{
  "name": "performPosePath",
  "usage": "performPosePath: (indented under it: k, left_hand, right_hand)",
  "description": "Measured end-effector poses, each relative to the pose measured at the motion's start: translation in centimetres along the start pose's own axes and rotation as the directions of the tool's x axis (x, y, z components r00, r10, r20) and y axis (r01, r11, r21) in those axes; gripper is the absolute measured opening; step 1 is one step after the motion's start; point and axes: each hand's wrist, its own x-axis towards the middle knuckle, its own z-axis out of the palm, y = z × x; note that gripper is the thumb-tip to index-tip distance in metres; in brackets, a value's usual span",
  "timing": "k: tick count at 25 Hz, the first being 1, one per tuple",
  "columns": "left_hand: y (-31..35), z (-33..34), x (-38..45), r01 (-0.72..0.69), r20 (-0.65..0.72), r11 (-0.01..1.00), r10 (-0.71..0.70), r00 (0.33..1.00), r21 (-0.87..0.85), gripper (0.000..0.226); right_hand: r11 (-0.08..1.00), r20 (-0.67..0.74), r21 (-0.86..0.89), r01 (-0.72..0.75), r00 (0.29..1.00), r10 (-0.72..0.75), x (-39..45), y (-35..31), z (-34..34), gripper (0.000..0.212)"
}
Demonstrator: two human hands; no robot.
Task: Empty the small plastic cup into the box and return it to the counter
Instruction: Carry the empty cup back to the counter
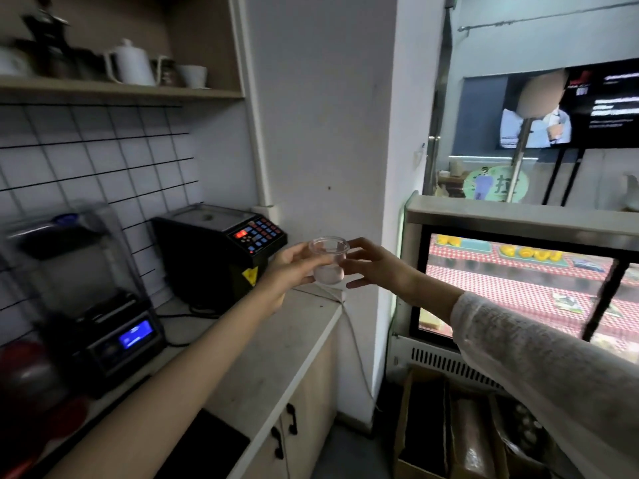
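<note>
A small clear plastic cup [328, 259] is held upright in the air above the far end of the pale counter [276, 357]. It holds a little pale stuff at the bottom. My left hand [294, 267] grips its left side. My right hand [373, 264], in a white lace sleeve, touches the cup's right side with its fingers spread around it. A brown cardboard box [425, 430] stands on the floor at the lower right, open at the top, below the display case.
A black dispenser with red and blue buttons [221, 250] stands on the counter behind the cup. A blender in a clear housing [90, 292] is at the left. A glass display fridge [518, 281] is at the right. A white cable [349, 326] hangs down the counter's end.
</note>
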Motion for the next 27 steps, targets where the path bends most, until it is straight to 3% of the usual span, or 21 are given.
performPosePath:
  k: [5, 11, 18, 22, 27]
  left_hand:
    - [0.1, -3.3, -6.7, 0.001, -0.185, 1.0, -0.001, 0.983, 0.002, 0.034]
    - [0.3, -6.0, -17.2, 0.041, -0.431, 0.999, -0.038, 0.902, -0.001, 0.037]
    - [1.3, -10.2, -31.6, 0.104, -0.639, 0.994, -0.096, 0.763, -0.024, 0.042]
    - [1.9, -13.3, -39.4, 0.118, -0.72, 0.992, -0.115, 0.685, -0.046, 0.034]
    - [2.2, -17.0, -48.7, 0.12, -0.794, 0.991, -0.116, 0.597, -0.054, 0.035]
  right_hand:
    - [0.997, 0.161, -0.037, 0.073, 0.985, -0.066, -1.8, -1.1, 4.4, 0.039]
    - [0.991, 0.368, 0.004, 0.13, 0.922, -0.122, -6.0, -2.4, 10.8, 0.035]
    - [0.976, 0.589, 0.055, 0.212, 0.782, -0.203, -12.4, -5.0, 20.6, 0.033]
    - [0.97, 0.684, 0.085, 0.229, 0.695, -0.224, -16.1, -6.8, 26.9, 0.035]
    - [0.96, 0.772, 0.131, 0.248, 0.582, -0.256, -20.7, -8.8, 34.9, 0.022]
